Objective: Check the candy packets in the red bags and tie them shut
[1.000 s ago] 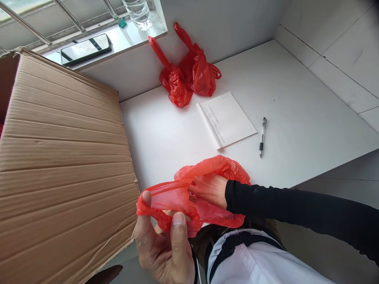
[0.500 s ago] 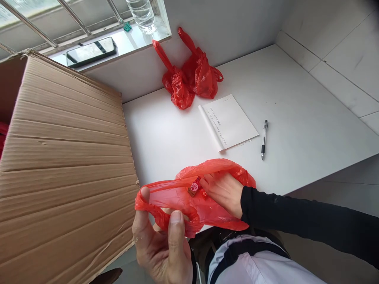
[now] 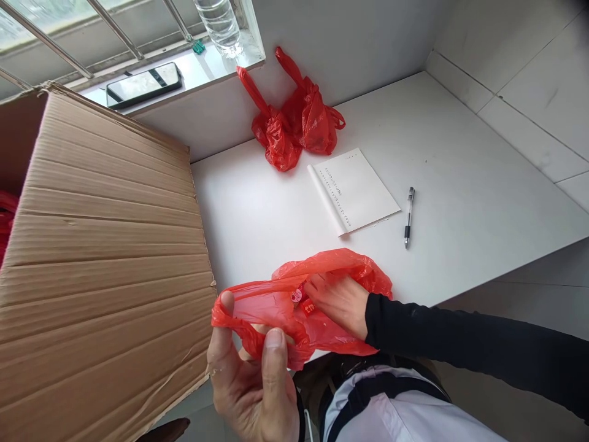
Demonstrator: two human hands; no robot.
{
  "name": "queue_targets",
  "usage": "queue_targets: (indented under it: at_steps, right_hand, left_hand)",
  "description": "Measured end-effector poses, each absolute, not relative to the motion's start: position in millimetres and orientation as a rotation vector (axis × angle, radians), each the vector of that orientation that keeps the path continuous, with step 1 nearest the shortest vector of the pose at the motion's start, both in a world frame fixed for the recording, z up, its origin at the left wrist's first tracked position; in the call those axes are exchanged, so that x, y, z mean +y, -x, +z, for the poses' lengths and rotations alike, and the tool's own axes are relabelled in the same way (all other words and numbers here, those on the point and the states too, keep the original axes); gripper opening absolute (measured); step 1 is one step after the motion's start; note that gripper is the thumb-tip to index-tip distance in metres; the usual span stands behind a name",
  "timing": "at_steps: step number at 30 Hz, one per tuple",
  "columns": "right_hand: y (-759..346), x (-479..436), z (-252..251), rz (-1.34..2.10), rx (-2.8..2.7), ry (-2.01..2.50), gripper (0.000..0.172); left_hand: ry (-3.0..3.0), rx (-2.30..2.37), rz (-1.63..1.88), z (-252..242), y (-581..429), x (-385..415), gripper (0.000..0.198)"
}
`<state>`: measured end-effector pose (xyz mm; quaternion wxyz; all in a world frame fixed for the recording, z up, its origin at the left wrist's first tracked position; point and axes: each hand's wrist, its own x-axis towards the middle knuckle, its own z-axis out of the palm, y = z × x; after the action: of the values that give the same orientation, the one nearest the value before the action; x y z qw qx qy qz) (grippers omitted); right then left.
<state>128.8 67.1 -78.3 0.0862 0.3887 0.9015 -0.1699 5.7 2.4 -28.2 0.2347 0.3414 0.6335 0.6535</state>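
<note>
My left hand (image 3: 251, 387) is closed on the rim of a thin red plastic bag (image 3: 276, 307), stretching its mouth wide at the near edge of the white table (image 3: 460, 178). My right hand (image 3: 338, 302), in a black sleeve, reaches into the bag's mouth. Its fingers pinch a small red-and-pink packet (image 3: 301, 298) at the opening. The bag's far side bulges up over my right hand.
A large cardboard box (image 3: 101, 258) fills the left. Two knotted red bags (image 3: 294, 120) lie against the back wall. An open notebook (image 3: 354, 190) and a pen (image 3: 408, 216) rest mid-table. A phone (image 3: 143, 85) and a water bottle (image 3: 221, 24) sit on the window sill.
My right hand drew partly out of the bag with the small packet showing, then pushed slightly back in. The left hand kept its grip.
</note>
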Motion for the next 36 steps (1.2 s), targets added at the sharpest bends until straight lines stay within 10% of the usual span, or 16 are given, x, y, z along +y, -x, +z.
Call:
queue_targets:
  at_steps: [12,25,36]
  right_hand:
    - [-132,66,-90,-0.517,2.752,-1.117,0.021]
    - [-217,46,7,-0.538,3.061,-1.261,0.06]
    - [-289,34,4,-0.394,2.692,-1.798,0.031]
  left_hand:
    - [-0.897,1.649,1.851,-29,-6,3,0.052]
    - [-1.165,1.518,1.943,-23,-1,7,0.047]
    - [-1.368,1.567,2.171,-27,11,13,0.055]
